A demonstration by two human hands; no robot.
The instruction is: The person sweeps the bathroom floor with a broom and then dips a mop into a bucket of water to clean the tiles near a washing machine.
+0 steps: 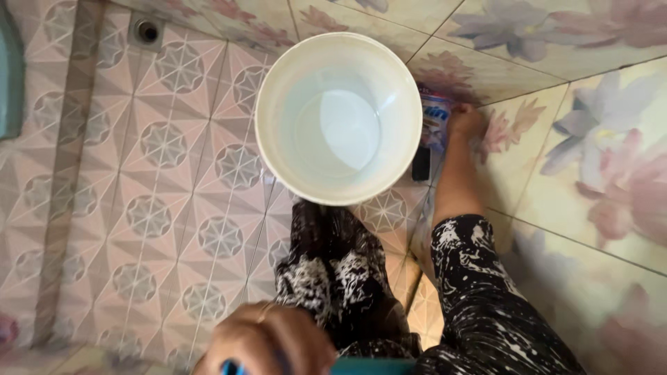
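Although only its back and knuckles show at the bottom edge, the left hand (267, 340) is closest to the camera. Its fingers (306, 347) are curled tight round a blue-green thing (375, 366), which is cut off by the frame so that its kind cannot be told. A thin ring or band seems to cross one finger. The right hand is out of view.

Just beyond, the person's legs (340, 267), in black trousers splashed with white, stand on the floor (167, 208), which is tiled in pink and grey stars. The bucket (271, 160) stands at the feet, touching or nearly touching the near leg. It is white, round and upright, with clear shallow water at the bottom. A bare foot (464, 125) is planted to its right, close against the flowered wall tiles (597, 160).

Between bucket and wall, a blue and white packet (435, 119) leans, partly hidden by the rim, with a small dark object (421, 163) below it. Farther off, a round drain (146, 30) sits in the floor at upper left, well apart from the bucket.

To my judgement, the grip serves best kept closed and firm, with the held thing brought squarely over the bucket's mouth. The floor may be wet, so the feet should stay flat and well planted, and clear of the packet.
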